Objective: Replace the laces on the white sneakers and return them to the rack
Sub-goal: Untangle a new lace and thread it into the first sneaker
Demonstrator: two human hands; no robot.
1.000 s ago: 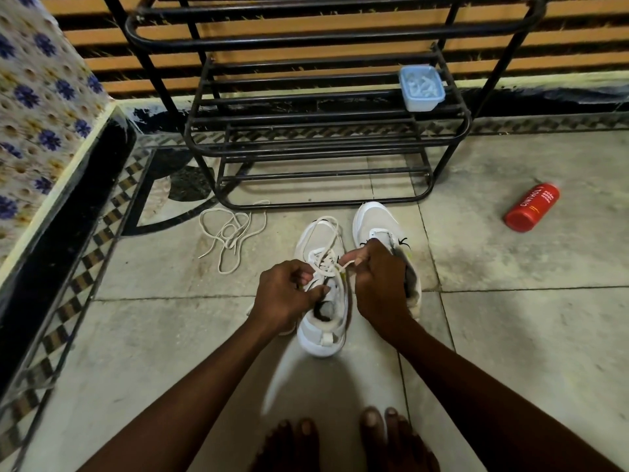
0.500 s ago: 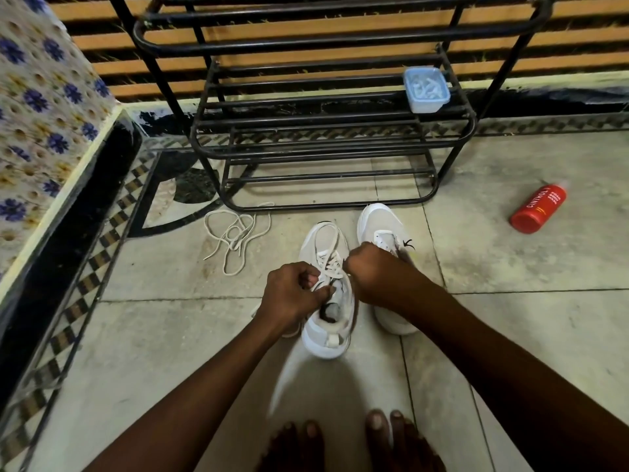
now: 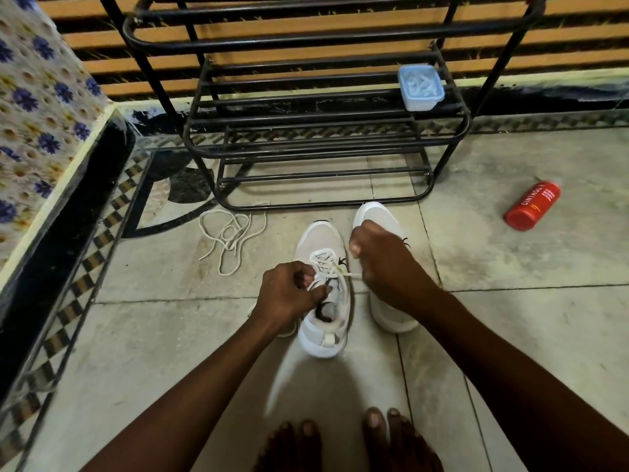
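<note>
fig.: l. hand [image 3: 289, 296] is pinching lace [image 3: 348, 274] at sneaker [image 3: 318, 241] tongue; r. hand [image 3: 386, 264] is gripping the free end, prob. tensioning it thru eyelets.

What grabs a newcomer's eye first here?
Dead centre, the left hand and right hand each pinch the white lace of the nearer white mesh sneaker, the strand taut toward the right. Behind stands the black metal-tube rack carrying a pale blue plastic tub. A red cylindrical bottle lies on the floor at right.
</note>
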